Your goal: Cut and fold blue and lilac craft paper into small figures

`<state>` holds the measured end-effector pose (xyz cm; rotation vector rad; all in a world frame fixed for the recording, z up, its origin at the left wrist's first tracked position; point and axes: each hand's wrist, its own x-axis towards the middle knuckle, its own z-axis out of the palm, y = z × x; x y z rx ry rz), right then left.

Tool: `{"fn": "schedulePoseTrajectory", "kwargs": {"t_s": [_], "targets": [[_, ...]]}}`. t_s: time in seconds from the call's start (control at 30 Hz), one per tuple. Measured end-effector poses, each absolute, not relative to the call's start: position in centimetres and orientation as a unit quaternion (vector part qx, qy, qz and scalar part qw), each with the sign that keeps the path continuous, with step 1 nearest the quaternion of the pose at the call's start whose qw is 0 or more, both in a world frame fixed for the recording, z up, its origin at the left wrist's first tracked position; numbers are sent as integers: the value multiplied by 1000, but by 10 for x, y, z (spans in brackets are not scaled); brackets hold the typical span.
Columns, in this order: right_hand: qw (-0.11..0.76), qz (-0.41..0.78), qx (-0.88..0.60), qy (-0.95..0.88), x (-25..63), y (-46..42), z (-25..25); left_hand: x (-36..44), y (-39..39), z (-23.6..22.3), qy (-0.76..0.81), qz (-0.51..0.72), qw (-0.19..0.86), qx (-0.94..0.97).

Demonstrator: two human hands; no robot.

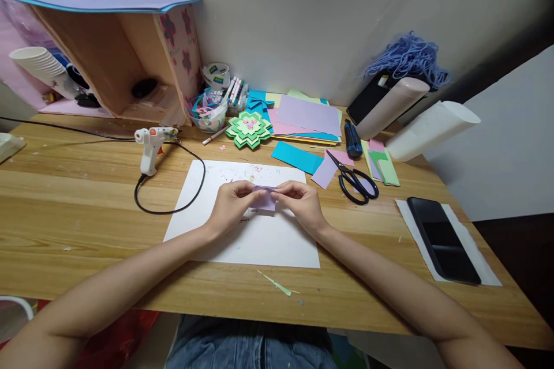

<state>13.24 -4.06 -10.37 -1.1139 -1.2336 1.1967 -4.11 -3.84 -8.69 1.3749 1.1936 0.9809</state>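
Note:
A small piece of purple paper (265, 200) is pinched between my two hands, just over a large white sheet (277, 251) marked with coloured specks. My left hand (234, 203) grips its left side between thumb and fingers. On the opposite side, my right hand (300, 203) holds the upper right corner the same way. Black-handled scissors (352, 179) lie to the right, partly over purple and pink paper pieces. Behind the sheet sits a layered green paper flower (249, 128) with a pink centre. A blue paper strip (296, 157) rests beside it.
A white glue gun (151, 150) stands at left, its black cord looping onto the sheet. Stacked coloured paper (309, 115), a blue cutter (353, 139) and a tub of scraps (209, 112) line the back. A black phone (441, 239) lies at right. Green paper slivers (277, 284) lie near the front edge.

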Motion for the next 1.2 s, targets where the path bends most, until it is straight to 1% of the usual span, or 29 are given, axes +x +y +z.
{"fn": "schedulePoseTrajectory", "kwargs": {"t_s": [0.3,0.4,0.5,0.8,0.93,1.07,1.2], "targets": [[505,543,-463,-485,133,-40,-100,-40,-38,-81,502,399,507,575],[514,545,-463,-474,133,-39,-102,-40,-37,-80,492,392,511,585],[525,544,-467,-459,134,-37,-104,-40,-36,-80,485,378,530,584],[474,560,-482,-478,134,-35,-102,-43,-35,-79,455,371,618,523],[479,551,-483,-484,135,-34,-102,-42,-34,-79,450,362,620,532],[486,540,-481,-491,136,-33,-102,-41,-35,-84,465,326,611,551],[475,552,-474,-495,138,-32,-100,-41,-33,-90,467,307,634,534]]}}
